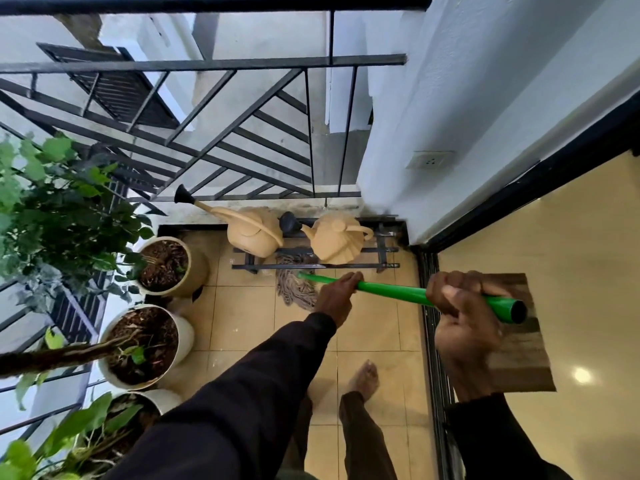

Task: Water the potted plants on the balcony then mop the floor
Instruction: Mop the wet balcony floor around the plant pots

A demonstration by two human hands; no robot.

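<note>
- While the left hand (337, 294) curls round the green mop handle (391, 289) low down and the right hand (464, 306) grips near its top, the mop head (296, 289) lies on the tiled floor (242, 323) by the rack (377, 250).
- Long overlapping pulls, steering clear of the pots (199, 268), should cover the tiles best.
- Some strands reach under the rack; whether the floor is wet is unclear.

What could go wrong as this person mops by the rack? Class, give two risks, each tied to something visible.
The mop head reaches under the low rack; a push could snag its strands or jolt the ribbed watering can above. The bare foot stands on tiled floor; wet tiles may be slippery.
</note>
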